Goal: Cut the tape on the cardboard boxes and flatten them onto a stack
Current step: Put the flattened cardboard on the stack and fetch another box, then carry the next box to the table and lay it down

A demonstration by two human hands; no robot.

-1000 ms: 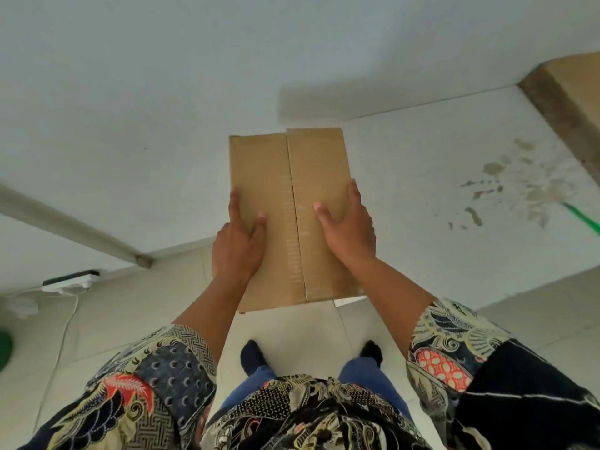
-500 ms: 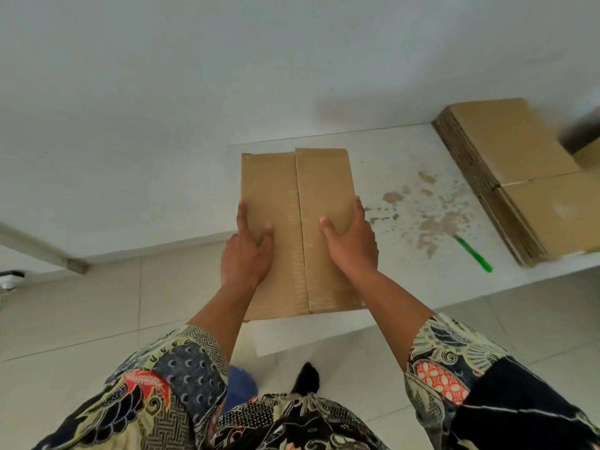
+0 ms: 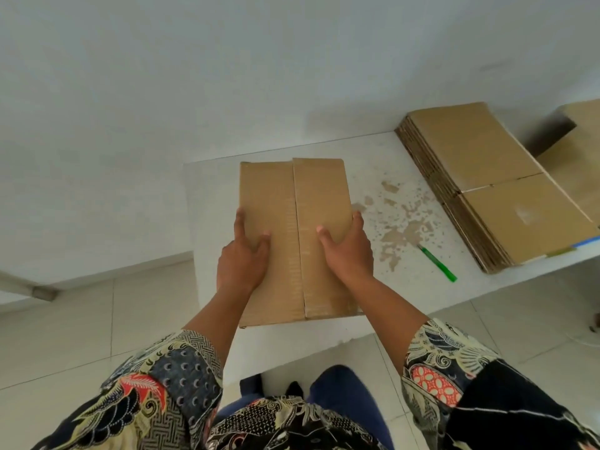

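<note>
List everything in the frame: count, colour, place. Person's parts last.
cardboard box: 1, brown, taped centre seam, held over the near left part of the table
stack of flattened boxes: 1 stack, brown, right side of the table
another cardboard box: 1, brown, far right edge, behind the stack, partly cut off
cutter: 1, green, on the table between the held box and the stack
table: 1, white, with brown blotches right of the held box
floor: pale tiles, below and left of the table
left hand: 1, grips the box's left side, thumb on top
right hand: 1, grips the box's right side, thumb on top
sleeves: 2, patterned, bottom of frame
</note>
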